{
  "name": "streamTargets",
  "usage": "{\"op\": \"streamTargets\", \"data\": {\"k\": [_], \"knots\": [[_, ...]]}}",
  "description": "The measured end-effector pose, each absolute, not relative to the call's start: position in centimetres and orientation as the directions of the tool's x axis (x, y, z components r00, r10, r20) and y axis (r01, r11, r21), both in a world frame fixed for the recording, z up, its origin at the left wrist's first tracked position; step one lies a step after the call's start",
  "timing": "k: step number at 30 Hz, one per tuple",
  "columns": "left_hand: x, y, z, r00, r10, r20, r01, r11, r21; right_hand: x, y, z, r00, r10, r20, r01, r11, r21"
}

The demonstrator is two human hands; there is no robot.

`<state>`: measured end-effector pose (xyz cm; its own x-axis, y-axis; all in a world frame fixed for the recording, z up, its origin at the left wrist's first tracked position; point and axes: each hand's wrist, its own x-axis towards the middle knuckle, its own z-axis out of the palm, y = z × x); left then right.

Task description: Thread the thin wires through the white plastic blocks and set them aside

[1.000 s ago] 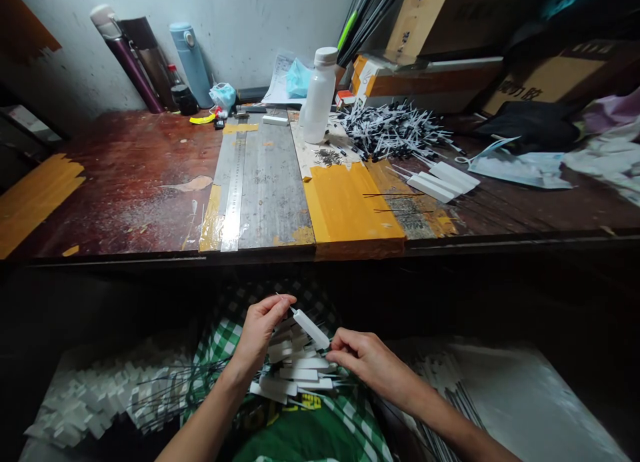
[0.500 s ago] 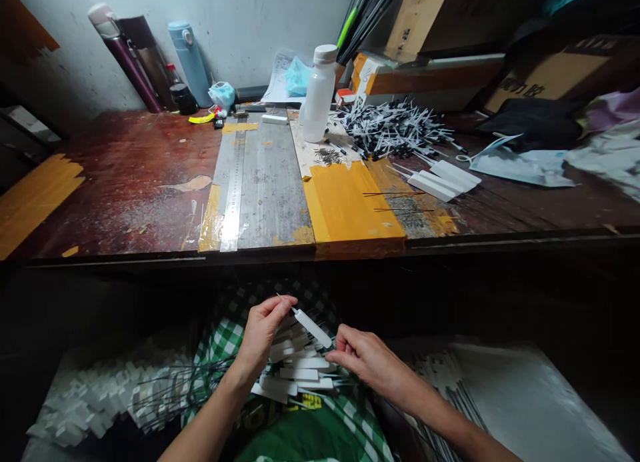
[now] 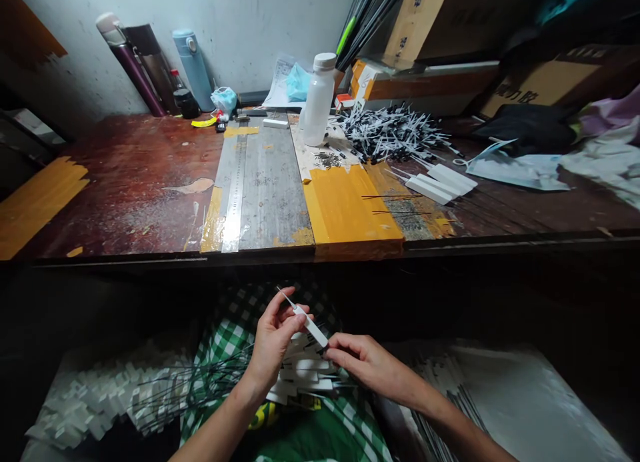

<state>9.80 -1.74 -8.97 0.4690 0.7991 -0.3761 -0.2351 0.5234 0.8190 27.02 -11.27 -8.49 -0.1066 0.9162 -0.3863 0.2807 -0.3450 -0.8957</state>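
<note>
Scuffed wooden workbench — below it, left hand pinches a white block, right hand its lower tip; uneven pulling could bend the stem.

Lap wear — green-and-white checked cloth, forearms bare.
Plain green fabric panel mid-lap with bold yellow print, partly hidden. Checks either side, dimmer at far end — left hand, right hand bare too.
</note>
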Motion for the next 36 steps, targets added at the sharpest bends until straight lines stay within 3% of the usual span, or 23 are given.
{"op": "streamTargets", "data": {"k": [6,13,19,25,36], "knots": [[9.9,-1.2,-9.0,0.434,0.805,-0.405,-0.237,0.535,0.811,27.5,-11.5,-7.6,-0.180,0.875,-0.449,0.291,-0.389,-0.874],[9.5,0.1,-9.4,0.377,0.850,-0.369,-0.262,0.479,0.838,27.4,-11.7,-8.7,0.005,0.909,-0.418,0.425,-0.380,-0.821],[9.7,0.0,-9.4,0.378,0.848,-0.372,-0.243,0.479,0.844,27.6,-11.8,-8.6,-0.103,0.908,-0.405,0.389,-0.338,-0.857],[9.7,-0.1,-9.5,0.381,0.846,-0.374,-0.235,0.480,0.845,27.7,-12.0,-8.9,0.013,0.931,-0.364,0.478,-0.326,-0.816],[9.7,-0.2,-9.6,0.379,0.845,-0.377,-0.214,0.476,0.853,27.8,-11.9,-9.3,0.039,0.913,-0.407,0.552,-0.359,-0.753]]}}
